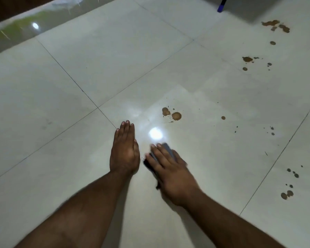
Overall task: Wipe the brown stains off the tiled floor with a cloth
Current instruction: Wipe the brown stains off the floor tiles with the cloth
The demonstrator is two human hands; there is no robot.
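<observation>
Your right hand (170, 169) pressed the grey cloth (169, 149) under flat fingers. The nearest brown stains (175, 115) lay ahead of those fingertips, slightly right. Your left hand (124, 149), also flat, sat farther off.

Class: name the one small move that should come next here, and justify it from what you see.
Probably slide the right hand, pressing the grey cloth, forward onto the pair of brown stains. They are the nearest marks, just ahead of the cloth; the left hand lies flat.
</observation>
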